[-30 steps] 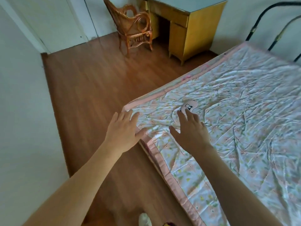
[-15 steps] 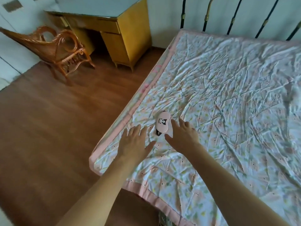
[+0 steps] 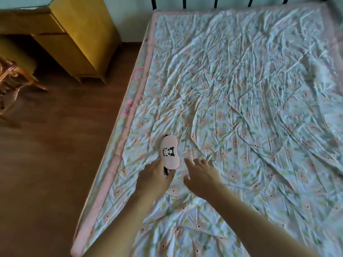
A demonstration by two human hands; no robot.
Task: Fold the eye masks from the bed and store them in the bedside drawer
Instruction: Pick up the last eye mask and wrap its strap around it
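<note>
A pink eye mask point(image 3: 169, 153) with a panda print lies on the floral bed sheet point(image 3: 241, 93), near the bed's left edge. My left hand point(image 3: 154, 176) is at the mask's near end, thumb and fingers closed around that end and its black strap point(image 3: 166, 171). My right hand point(image 3: 201, 176) hovers just right of the mask with its fingers spread, holding nothing and apart from the mask. No drawer is shown open.
A yellow wooden desk point(image 3: 83, 34) with drawers stands left of the bed's head. A wicker chair point(image 3: 11, 78) is at the far left on the brown wooden floor point(image 3: 46, 164). Black metal headboard bars point(image 3: 183, 0) run along the top.
The view has swung right over the bed. My left hand moved from flat on the sheet onto the mask's near end and closed on it. My right hand stays open beside it.
</note>
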